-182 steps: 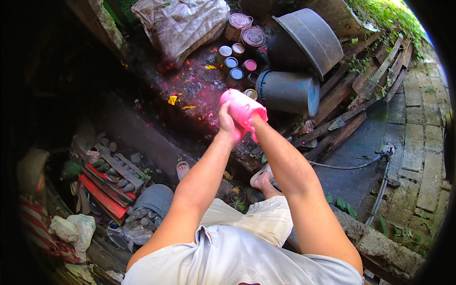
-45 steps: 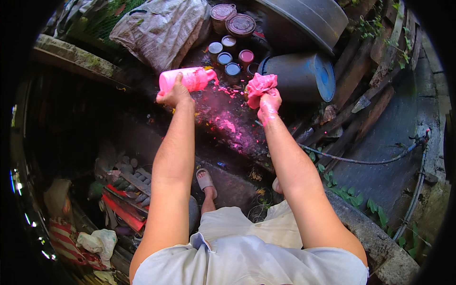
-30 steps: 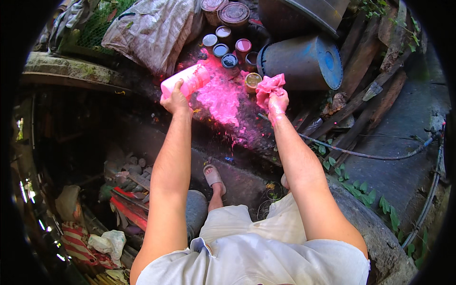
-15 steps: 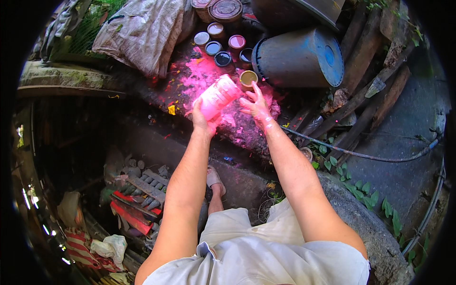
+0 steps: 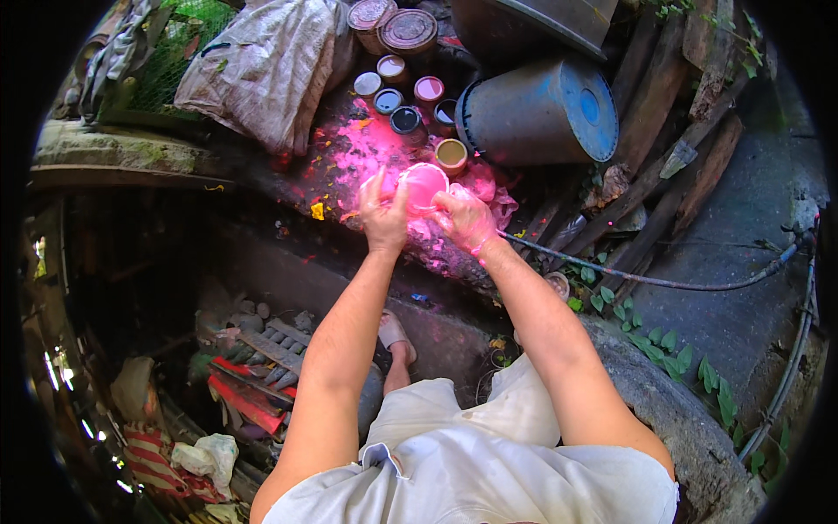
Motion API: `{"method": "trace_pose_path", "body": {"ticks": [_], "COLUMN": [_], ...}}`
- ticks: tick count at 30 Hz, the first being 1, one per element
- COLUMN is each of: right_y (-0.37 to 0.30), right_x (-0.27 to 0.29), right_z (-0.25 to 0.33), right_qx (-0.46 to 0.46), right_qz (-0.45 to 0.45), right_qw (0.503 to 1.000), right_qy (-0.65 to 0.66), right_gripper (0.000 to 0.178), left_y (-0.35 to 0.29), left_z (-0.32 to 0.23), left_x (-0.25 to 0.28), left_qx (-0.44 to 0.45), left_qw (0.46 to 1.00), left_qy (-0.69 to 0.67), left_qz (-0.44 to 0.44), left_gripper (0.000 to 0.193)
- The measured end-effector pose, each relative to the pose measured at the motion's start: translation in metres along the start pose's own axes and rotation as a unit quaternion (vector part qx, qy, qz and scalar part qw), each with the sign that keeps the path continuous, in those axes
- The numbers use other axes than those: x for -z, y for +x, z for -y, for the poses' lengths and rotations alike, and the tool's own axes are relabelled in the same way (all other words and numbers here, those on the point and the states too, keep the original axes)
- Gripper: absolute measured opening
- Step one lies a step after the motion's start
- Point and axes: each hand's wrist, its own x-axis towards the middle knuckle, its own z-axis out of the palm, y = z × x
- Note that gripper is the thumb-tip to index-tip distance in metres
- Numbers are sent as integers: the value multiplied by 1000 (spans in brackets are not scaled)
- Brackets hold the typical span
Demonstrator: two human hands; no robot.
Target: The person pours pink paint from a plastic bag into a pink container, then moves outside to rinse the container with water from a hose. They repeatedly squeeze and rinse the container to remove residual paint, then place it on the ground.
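Note:
A pink paint-coated container (image 5: 425, 185) is between my hands, its round mouth turned up toward me and bright pink inside. My left hand (image 5: 384, 217) grips its left side, with the thumb by the rim. At the right edge, the bent fingers of my right hand (image 5: 470, 220) press against the rim; pink paint smears this hand and wrist. Below the hands lies a paint-splattered ledge (image 5: 345, 166). Just beyond the container stands a small open pot of mustard-coloured paint (image 5: 450, 155). The container's lower part is hidden.
Several small paint pots, among them a dark one (image 5: 406, 120) and a pink one (image 5: 429, 89), stand farther back. A large bucket (image 5: 541, 113) lies on its side to the right, near wooden planks (image 5: 690, 175). A hose (image 5: 646, 278) runs rightward. A pale sack (image 5: 266, 74) rests at the back left.
The container has turned from lying slanted to showing its mouth toward me. My right hand, apart with fingers spread before, has come down onto the rim.

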Motion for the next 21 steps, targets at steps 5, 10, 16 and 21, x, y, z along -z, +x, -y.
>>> {"method": "trace_pose_path", "body": {"ticks": [5, 10, 16, 21], "right_y": [6, 7, 1, 2], "right_x": [-15, 3, 8, 8], "right_z": [7, 47, 114, 148], "right_qx": [127, 159, 156, 216], "right_qz": [-24, 26, 51, 39], "right_qw": [989, 978, 979, 967], "right_qy": [-67, -131, -117, -132], "right_gripper": [21, 24, 19, 26], "left_y": [21, 28, 12, -1], "left_z": [2, -15, -37, -62], "left_x": [31, 73, 132, 181], "left_qx": [-200, -142, -139, -115], "left_qw": [966, 975, 975, 979], "left_qy": [161, 164, 171, 165], "left_qz": [6, 41, -5, 9], "left_gripper": [21, 25, 27, 21]}}
